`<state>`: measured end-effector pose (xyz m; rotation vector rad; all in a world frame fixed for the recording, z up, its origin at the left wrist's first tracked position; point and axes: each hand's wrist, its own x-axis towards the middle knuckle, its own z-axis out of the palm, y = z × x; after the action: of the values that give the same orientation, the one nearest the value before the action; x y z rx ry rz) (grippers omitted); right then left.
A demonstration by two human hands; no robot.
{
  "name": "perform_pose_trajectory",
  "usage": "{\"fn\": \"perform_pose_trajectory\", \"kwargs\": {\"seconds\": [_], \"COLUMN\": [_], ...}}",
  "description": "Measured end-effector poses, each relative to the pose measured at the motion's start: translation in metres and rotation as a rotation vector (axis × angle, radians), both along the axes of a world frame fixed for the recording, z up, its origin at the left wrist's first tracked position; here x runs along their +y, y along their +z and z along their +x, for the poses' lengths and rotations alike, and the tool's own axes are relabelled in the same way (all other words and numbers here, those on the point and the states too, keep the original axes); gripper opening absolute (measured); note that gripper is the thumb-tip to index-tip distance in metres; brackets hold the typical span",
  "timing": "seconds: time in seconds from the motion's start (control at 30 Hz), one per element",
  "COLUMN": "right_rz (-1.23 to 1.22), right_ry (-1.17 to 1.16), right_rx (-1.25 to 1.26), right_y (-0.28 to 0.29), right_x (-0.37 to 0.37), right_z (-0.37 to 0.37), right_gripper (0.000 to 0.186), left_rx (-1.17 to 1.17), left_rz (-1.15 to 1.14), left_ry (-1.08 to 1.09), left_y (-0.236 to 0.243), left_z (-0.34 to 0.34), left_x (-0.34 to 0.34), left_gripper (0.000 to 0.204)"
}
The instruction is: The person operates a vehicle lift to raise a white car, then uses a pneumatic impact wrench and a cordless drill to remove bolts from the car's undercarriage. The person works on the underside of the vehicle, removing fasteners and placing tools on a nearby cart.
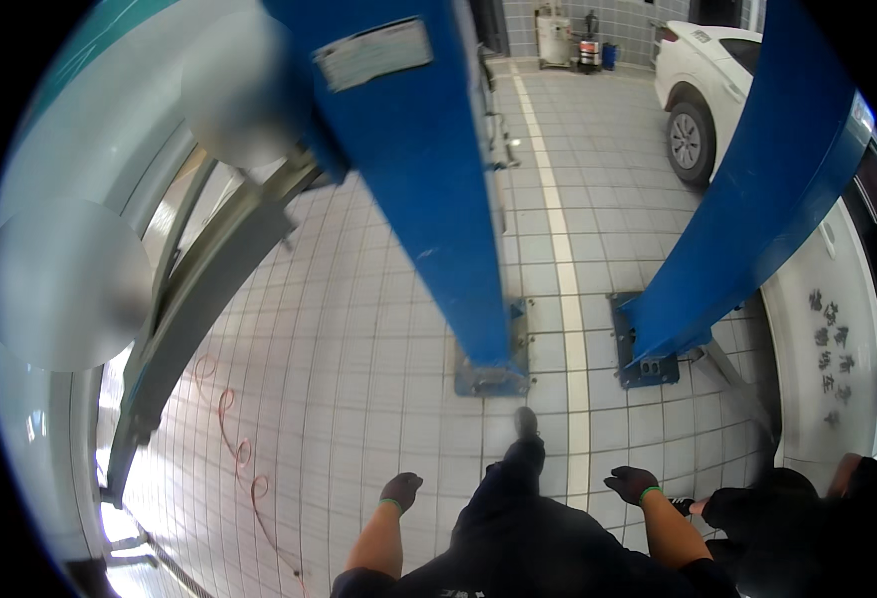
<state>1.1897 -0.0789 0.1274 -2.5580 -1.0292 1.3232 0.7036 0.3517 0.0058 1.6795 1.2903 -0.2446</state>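
My left hand [401, 490], in a dark glove with a green cuff edge, hangs over the tiled floor with its fingers curled in and nothing visible in them. My right hand [633, 484] wears the same kind of glove; its fingers are loosely bent and a little apart, with no object seen in them. Neither hand touches anything. Nearest ahead are two blue lift posts, the left post [423, 189] and the right post [747, 189], bolted to the floor. One of my shoes [527, 423] is stretched forward near the left post's base plate [491, 380].
A cream line [558, 224] runs along the floor between the posts. A coiled reddish hose [244, 453] lies at left, below a grey lift arm [214, 261] by a pale vehicle [64, 159]. At right are another person [767, 513] and a white car [722, 65].
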Motion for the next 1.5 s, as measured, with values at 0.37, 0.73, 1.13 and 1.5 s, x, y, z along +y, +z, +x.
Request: {"fn": "perform_pose_trajectory", "kwargs": {"seconds": [0.37,0.73,1.13,1.5], "right_rz": [0.104,0.27,0.47,-0.032], "right_ry": [-0.349,-0.654,-0.427,-0.227], "right_rx": [-0.092,-0.059,-0.022,0.125], "right_y": [-0.013,-0.076,-0.075,-0.135], "right_x": [0.096,0.233,0.559,0.673], "right_z": [0.286,0.623,1.003,1.159], "right_gripper": [0.065,0.058,0.057,0.05], "left_rx": [0.112,-0.15,0.024,0.072], "left_rz": [0.124,0.365,0.25,0.304], "left_ry": [-1.074,-0.882,-0.44,-0.149], "left_y": [0.032,0.222,0.147,0.2], "left_z": [0.601,1.053,1.156,1.29], "left_x": [0.124,0.266,0.455,0.694], "left_gripper": [0.059,0.057,0.038,0.044]}}
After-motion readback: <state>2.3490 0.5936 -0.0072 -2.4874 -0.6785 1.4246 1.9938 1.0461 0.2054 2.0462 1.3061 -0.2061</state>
